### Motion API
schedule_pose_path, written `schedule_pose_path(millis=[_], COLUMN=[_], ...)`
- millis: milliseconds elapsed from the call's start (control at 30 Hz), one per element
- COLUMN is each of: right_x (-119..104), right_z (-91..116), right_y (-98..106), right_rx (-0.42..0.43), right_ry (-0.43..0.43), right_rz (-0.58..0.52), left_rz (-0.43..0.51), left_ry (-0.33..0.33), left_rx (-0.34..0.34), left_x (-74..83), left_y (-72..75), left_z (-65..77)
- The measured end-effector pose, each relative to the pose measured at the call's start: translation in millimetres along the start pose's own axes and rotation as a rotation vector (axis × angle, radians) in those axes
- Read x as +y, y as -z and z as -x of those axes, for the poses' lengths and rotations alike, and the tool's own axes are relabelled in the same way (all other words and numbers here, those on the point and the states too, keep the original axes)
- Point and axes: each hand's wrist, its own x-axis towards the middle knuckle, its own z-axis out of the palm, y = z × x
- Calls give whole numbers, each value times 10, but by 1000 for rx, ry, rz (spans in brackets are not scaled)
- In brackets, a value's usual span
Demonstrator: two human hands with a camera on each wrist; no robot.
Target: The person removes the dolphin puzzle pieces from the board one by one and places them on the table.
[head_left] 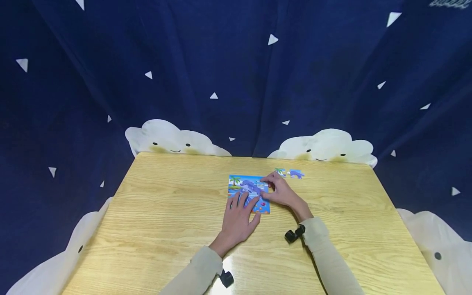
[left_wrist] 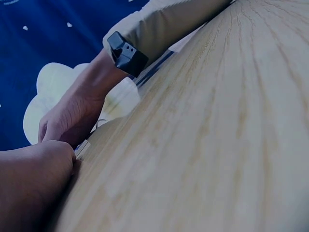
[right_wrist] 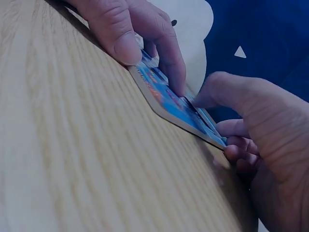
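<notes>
A jigsaw puzzle [head_left: 234, 187] with dolphins, a palm tree and blue sea lies flat in its board on the table; the board's edge [right_wrist: 166, 117] shows in the right wrist view. My left hand [head_left: 237, 219] rests on its lower left part, fingers spread and thumb at the bottom edge. At the right side, my right hand [head_left: 283, 191] holds a puzzle piece [head_left: 262, 186] between thumb and index finger, against the board. Its other fingers [right_wrist: 236, 150] curl by the board's edge. The left wrist view shows little of the puzzle behind the left hand [left_wrist: 36, 171].
Two loose puzzle pieces lie behind the right hand: one with a palm tree [head_left: 280, 171], one with a purple dolphin [head_left: 296, 174]. The wooden table [head_left: 166, 213] reaches back to a dark blue curtain [head_left: 236, 61] with white triangles and clouds.
</notes>
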Motion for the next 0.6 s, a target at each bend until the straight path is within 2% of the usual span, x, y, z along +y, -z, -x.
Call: schedule_pose_path(millis=[233, 400, 600], right_x=[28, 38, 50], right_z=[4, 2, 6], right_y=[5, -38, -92], right_rx=[-37, -16, 21], right_ry=[-1, 0, -3], right_rz=[-11, -9, 49], left_rz=[-12, -18, -13], left_ry=[6, 15, 7], left_rx=[-19, -24, -13], left_x=[8, 10, 16], left_y=[4, 9, 13], left_z=[-4, 7, 3])
